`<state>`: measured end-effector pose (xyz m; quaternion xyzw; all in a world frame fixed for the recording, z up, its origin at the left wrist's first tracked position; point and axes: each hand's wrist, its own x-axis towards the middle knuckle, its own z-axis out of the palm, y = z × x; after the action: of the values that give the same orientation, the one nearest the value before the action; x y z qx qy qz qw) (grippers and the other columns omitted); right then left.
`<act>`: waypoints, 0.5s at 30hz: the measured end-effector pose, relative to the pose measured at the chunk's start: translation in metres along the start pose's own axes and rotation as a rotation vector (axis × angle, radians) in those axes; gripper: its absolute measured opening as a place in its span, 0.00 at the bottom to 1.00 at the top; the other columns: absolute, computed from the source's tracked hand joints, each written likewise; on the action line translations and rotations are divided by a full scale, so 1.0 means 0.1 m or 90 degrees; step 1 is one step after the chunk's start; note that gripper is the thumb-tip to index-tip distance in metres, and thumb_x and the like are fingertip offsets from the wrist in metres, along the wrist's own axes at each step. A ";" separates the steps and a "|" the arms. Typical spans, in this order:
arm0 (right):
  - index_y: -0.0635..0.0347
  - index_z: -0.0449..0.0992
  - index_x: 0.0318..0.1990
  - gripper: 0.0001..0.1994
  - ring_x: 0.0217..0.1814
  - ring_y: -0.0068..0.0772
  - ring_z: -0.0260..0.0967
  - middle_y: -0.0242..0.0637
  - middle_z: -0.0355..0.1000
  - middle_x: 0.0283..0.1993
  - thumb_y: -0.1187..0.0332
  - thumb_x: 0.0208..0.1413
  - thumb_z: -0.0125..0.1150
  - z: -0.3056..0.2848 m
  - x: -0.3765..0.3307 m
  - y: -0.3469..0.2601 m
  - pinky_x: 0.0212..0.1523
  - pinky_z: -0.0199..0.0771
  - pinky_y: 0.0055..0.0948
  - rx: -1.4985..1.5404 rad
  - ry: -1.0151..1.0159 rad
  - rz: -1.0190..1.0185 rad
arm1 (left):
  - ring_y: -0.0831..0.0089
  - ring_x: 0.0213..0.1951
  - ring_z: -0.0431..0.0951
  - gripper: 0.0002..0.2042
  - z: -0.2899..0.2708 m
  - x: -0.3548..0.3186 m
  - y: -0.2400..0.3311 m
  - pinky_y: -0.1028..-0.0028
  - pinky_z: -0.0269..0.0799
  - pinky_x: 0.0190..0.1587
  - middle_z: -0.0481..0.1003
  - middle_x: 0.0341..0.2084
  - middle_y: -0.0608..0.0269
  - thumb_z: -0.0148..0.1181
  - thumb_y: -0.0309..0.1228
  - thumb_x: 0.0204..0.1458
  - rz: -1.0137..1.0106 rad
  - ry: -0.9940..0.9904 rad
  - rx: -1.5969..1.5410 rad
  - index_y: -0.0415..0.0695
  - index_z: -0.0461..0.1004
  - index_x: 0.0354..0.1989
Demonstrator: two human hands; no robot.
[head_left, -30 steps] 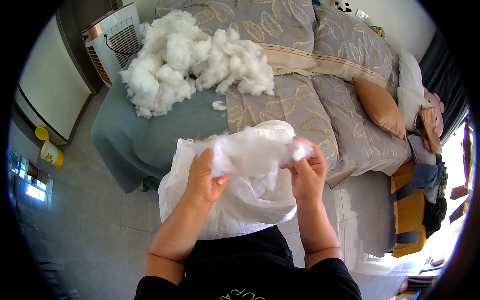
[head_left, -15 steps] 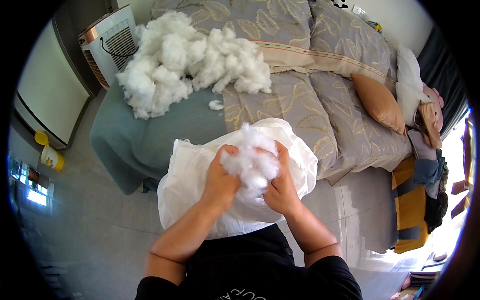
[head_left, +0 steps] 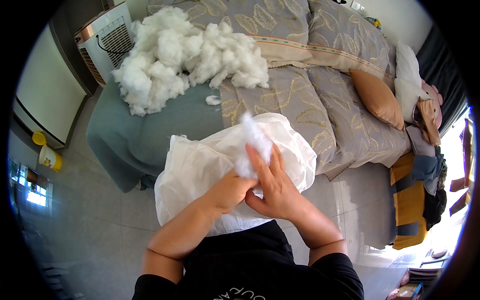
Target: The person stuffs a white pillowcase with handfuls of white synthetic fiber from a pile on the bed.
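A tuft of white fluffy stuffing (head_left: 254, 134) is pressed between my two hands, drawn into a longer, narrower shape. My left hand (head_left: 231, 191) is closed at the tuft's lower end, its fingers partly hidden behind my right hand. Fairly straight fingers of my right hand (head_left: 276, 186) lie across the tuft and hold it from the right. Under both hands a white fabric cover (head_left: 192, 162) is spread over my lap, crumpled and partly filled out. Beyond it, a large heap of the same stuffing (head_left: 170, 55) rests on the sofa, with a small loose piece (head_left: 213, 100) beside it.
The sofa (head_left: 290, 100) has grey leaf-patterned covers and a teal cloth (head_left: 145, 145) at its left. An orange cushion (head_left: 376, 99) leans at the right. An air cooler (head_left: 107, 40) stands at the back left, a yellow-and-white bin (head_left: 50, 158) on the tiled floor.
My hands have come closer together, and the right one has turned over the tuft. The stuffing has gone from a wide, loose clump to a narrow, squeezed one.
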<state>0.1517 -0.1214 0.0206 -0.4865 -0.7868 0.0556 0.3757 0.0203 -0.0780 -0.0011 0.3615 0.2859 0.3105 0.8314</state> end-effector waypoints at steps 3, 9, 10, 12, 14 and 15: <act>0.61 0.67 0.52 0.28 0.59 0.62 0.55 0.57 0.55 0.59 0.78 0.36 0.60 -0.02 -0.16 0.24 0.55 0.62 0.45 -0.089 0.048 -0.110 | 0.71 0.46 0.68 0.23 -0.11 -0.11 0.09 0.71 0.65 0.47 0.70 0.40 0.60 0.58 0.27 0.47 0.043 -0.153 0.291 0.36 0.60 0.51; 0.61 0.73 0.44 0.17 0.55 0.50 0.63 0.52 0.62 0.56 0.78 0.43 0.52 0.07 -0.44 0.50 0.47 0.71 0.36 -0.189 -0.024 -0.094 | 0.62 0.41 0.67 0.15 -0.26 -0.12 0.13 0.63 0.60 0.49 0.73 0.32 0.60 0.66 0.28 0.32 0.465 0.053 1.092 0.42 0.74 0.32; 0.60 0.73 0.44 0.17 0.55 0.50 0.64 0.51 0.63 0.56 0.77 0.43 0.52 0.13 -0.47 0.51 0.47 0.71 0.35 -0.236 -0.071 -0.112 | 0.63 0.42 0.66 0.11 -0.34 -0.11 0.11 0.62 0.58 0.51 0.73 0.30 0.62 0.65 0.28 0.33 0.426 0.035 1.163 0.43 0.75 0.29; 0.59 0.73 0.43 0.14 0.54 0.49 0.65 0.47 0.65 0.54 0.73 0.46 0.51 0.33 -0.52 0.59 0.48 0.69 0.34 -0.300 -0.160 -0.115 | 0.67 0.42 0.66 0.03 -0.48 -0.06 0.04 0.58 0.51 0.57 0.74 0.28 0.70 0.64 0.28 0.36 0.400 0.024 1.207 0.45 0.75 0.18; 0.58 0.72 0.43 0.15 0.54 0.48 0.64 0.47 0.66 0.53 0.75 0.45 0.51 0.52 -0.59 0.73 0.49 0.68 0.34 -0.213 -0.376 -0.018 | 0.66 0.45 0.65 0.05 -0.50 -0.09 0.11 0.53 0.47 0.59 0.75 0.30 0.69 0.65 0.30 0.36 0.372 0.022 1.229 0.46 0.76 0.22; 0.58 0.72 0.44 0.15 0.54 0.48 0.64 0.47 0.66 0.53 0.75 0.45 0.51 0.57 -0.60 0.76 0.50 0.67 0.34 -0.165 -0.481 0.032 | 0.65 0.46 0.65 0.06 -0.50 -0.10 0.13 0.51 0.46 0.60 0.75 0.30 0.69 0.65 0.31 0.36 0.357 0.020 1.240 0.46 0.77 0.24</act>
<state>0.1847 -0.1150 -0.0866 -0.4942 -0.8580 0.1398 -0.0063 -0.0252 -0.0568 -0.0172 0.9321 0.3307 0.1310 0.0678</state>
